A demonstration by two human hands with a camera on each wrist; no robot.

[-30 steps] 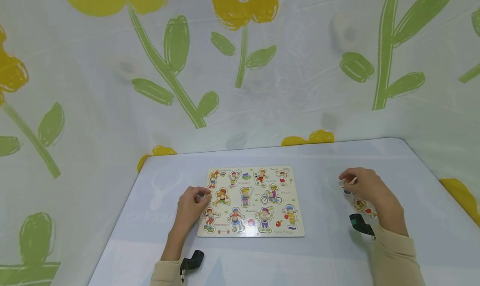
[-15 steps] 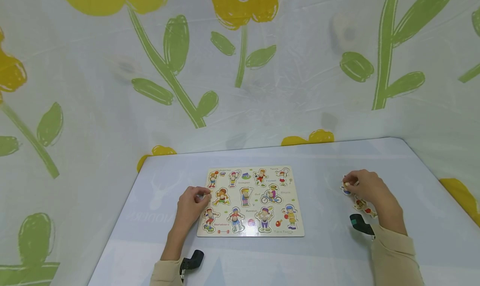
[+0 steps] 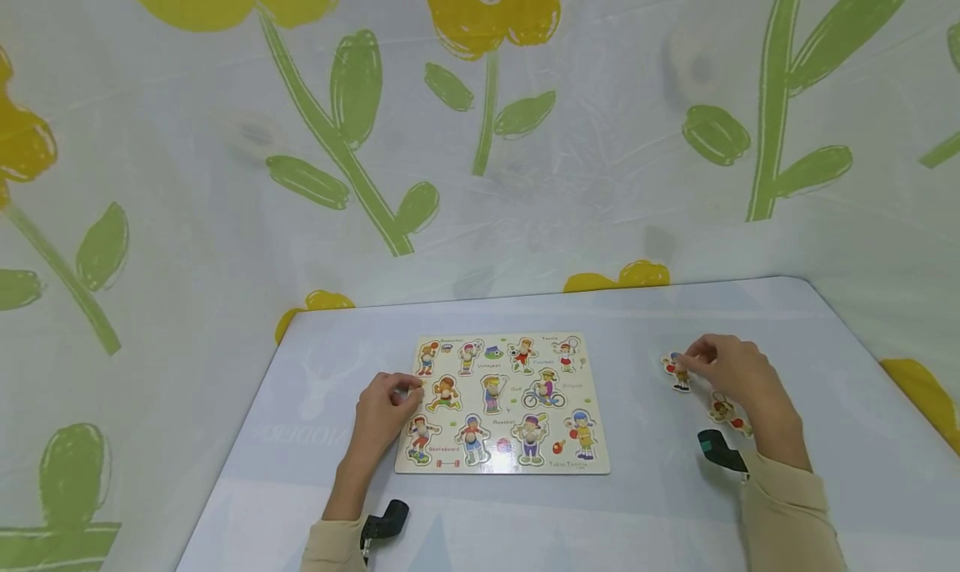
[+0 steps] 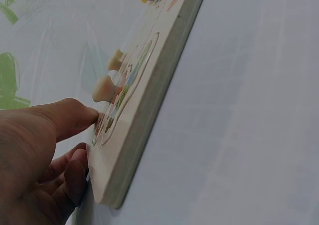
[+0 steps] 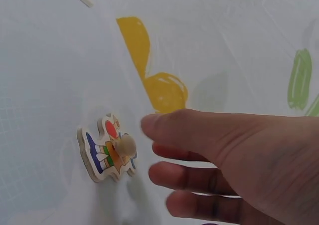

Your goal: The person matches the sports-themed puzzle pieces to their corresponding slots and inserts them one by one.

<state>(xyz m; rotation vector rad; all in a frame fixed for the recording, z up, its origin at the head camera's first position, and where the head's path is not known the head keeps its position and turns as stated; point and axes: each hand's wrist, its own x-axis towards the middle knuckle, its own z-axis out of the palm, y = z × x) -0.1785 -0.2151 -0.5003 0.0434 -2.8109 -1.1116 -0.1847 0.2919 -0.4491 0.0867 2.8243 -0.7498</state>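
A wooden peg puzzle board with several sporty figures lies on the table. At its left edge is my left hand, thumb on the board's face and fingers curled against its side in the left wrist view. My right hand is at the right, beside a knobbed puzzle piece of a figure with a red paddle. In the right wrist view, the thumb and parted fingers stay a small gap from that piece's wooden knob. Another puzzle piece lies nearer my right wrist, partly covered.
The pale table ends at a flower-printed cloth behind it. Black wrist cameras stick out from both beige sleeves. The knobs of the board's figures rise above its face.
The paddle-figure piece has shifted left and turned, and now shows more fully beside my right fingertips. My right hand has shifted only slightly. The left hand and board stay put.
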